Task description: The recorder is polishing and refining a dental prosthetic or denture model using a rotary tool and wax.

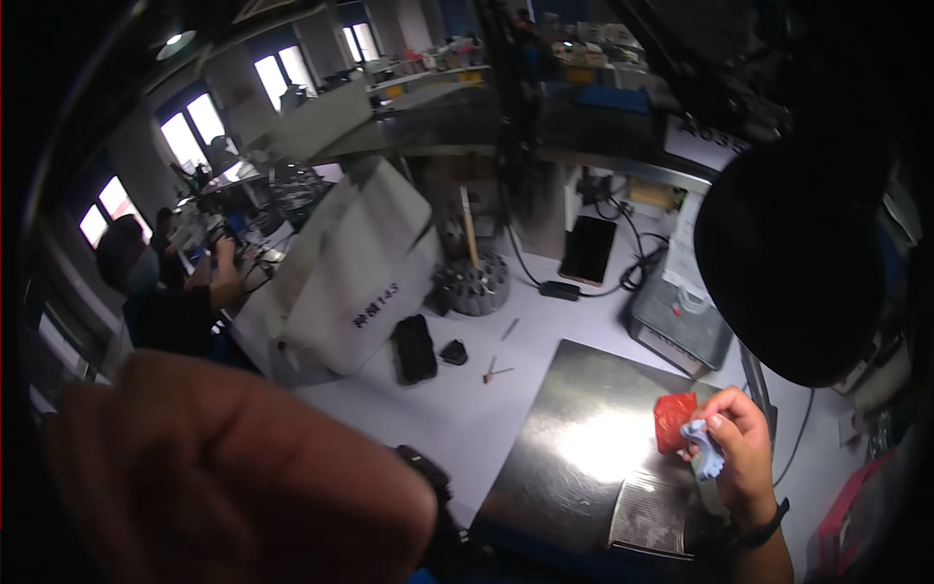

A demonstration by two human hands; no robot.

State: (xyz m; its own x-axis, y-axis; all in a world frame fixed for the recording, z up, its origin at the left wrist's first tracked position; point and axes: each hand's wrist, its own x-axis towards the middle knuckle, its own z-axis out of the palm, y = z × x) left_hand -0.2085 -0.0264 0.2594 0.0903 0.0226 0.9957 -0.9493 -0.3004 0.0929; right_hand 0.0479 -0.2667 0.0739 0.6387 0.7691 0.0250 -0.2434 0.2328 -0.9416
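Note:
My right hand [744, 443] is closed over the metal plate [540, 438], pinching a light-blue dental model [705, 453] with a curved, toothed edge. Beside its fingertips is a crumpled, shiny red piece [673, 420]; whether the fingers hold it or it lies on the plate I cannot tell. A dark band circles the right wrist. My left hand [263, 477] looms large and blurred at the lower left, raised close to the camera. Its fingers look bent, but their tips and anything in them are hidden.
A ridged sheet [650, 514] lies on the plate. Beyond are a round grey tool holder [475, 285], black tray [415, 348], phone [588, 249] and grey box [681, 321]. A white hood [365, 263] stands left; a black lamp head [793, 263] overhangs the right. Another person [161, 302] sits far left.

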